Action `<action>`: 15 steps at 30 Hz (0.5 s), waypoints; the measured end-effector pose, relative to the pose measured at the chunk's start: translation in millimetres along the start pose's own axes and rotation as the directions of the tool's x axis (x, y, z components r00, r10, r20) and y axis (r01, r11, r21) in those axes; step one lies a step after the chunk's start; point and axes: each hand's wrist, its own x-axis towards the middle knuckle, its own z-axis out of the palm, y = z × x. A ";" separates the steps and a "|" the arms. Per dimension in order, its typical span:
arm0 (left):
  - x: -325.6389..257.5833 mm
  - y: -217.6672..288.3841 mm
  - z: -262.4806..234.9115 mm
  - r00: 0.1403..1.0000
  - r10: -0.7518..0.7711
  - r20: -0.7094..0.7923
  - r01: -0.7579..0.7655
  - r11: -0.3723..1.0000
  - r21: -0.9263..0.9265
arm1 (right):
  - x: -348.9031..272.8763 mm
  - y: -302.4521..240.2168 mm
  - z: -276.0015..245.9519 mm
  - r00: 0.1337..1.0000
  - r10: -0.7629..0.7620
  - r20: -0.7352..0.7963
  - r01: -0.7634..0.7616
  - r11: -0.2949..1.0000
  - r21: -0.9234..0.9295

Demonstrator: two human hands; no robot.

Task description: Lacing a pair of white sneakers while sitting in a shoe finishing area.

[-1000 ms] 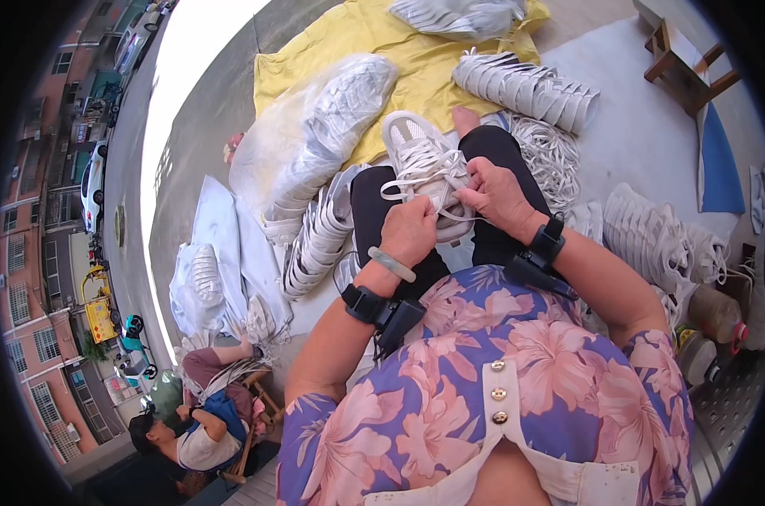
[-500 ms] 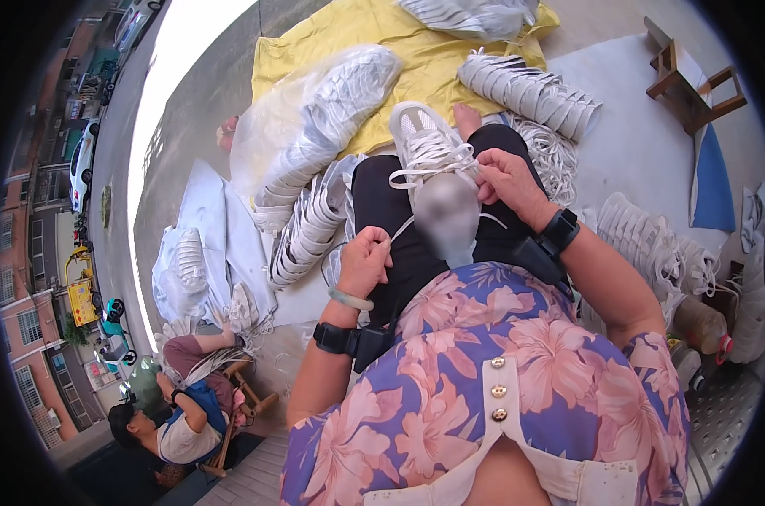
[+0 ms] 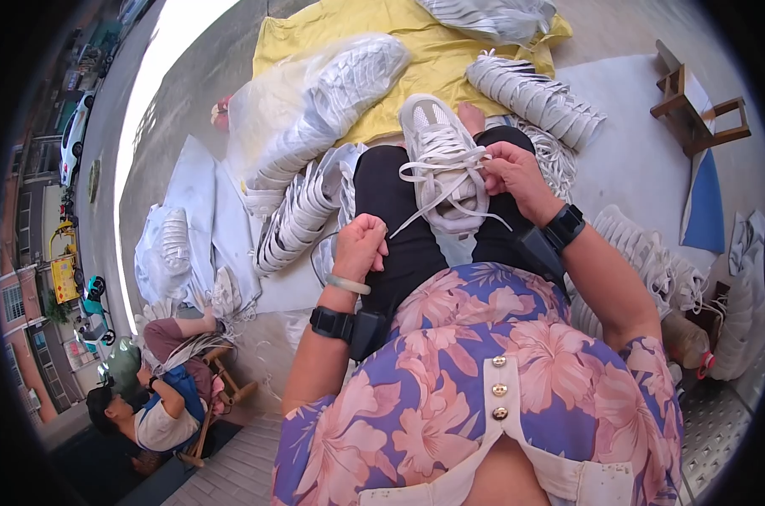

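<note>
A white-and-grey sneaker (image 3: 425,111) rests between my black-trousered thighs, toe pointing away from me. Its white shoelace (image 3: 422,174) forms a loop near the ankle opening, and two loose ends trail toward me. My right hand (image 3: 509,175) pinches the lace at the shoe's right side. My left hand (image 3: 362,248) is closed in a loose curl over my left thigh, just left of one trailing lace end. It looks apart from that end, and nothing shows in its fingers.
Nested shoe uppers (image 3: 534,97) lie beyond my right leg, another stack (image 3: 296,223) by my left. A plastic-wrapped bundle (image 3: 336,101) rests on yellow cloth (image 3: 315,29). Lower left, a person (image 3: 159,413) sits on a wooden chair. A wooden stool (image 3: 694,110) stands far right.
The trailing lace end now lies free of my left hand, which stays curled beside it. My right hand keeps pinching the lace. The view has shifted slightly, and the blur over the shoe's heel is gone.
</note>
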 end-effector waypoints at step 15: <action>3.6 -1.6 2.4 0.999 0.042 -0.004 -0.042 0.999 0.004 | -4.7 4.3 6.8 0.992 -0.117 -0.050 0.125 0.968 0.218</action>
